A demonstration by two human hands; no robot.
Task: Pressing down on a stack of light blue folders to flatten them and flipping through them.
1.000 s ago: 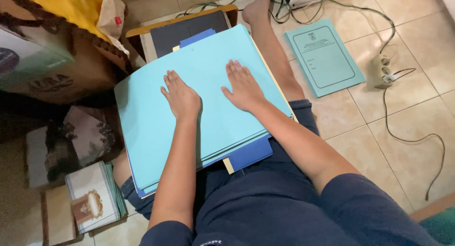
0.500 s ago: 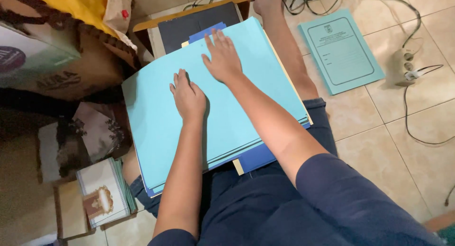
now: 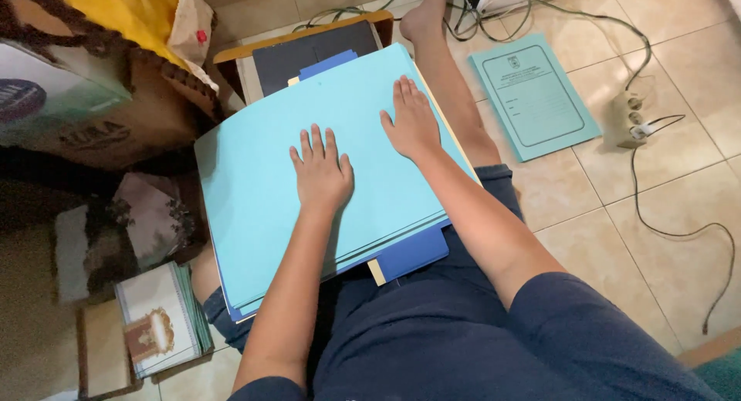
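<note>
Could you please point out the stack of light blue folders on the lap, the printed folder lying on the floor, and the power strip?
stack of light blue folders [image 3: 255, 177], head view, bare top cover.
printed folder [image 3: 536, 100], head view, cover's middle.
power strip [image 3: 628, 117], head view, its body.

— Any packaging about?
— A brown cardboard box [image 3: 147, 115] at far left, with a white-and-teal carton [image 3: 46, 92] leaning against it.
— Labels?
— Only a small red tag [image 3: 201, 37] on the pale bag [image 3: 189, 23] above.

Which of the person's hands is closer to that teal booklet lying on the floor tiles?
The right hand. It lies flat on the light blue folder stack, near the edge that faces the teal booklet. The left hand rests flat nearer the stack's middle, farther from the booklet.
</note>
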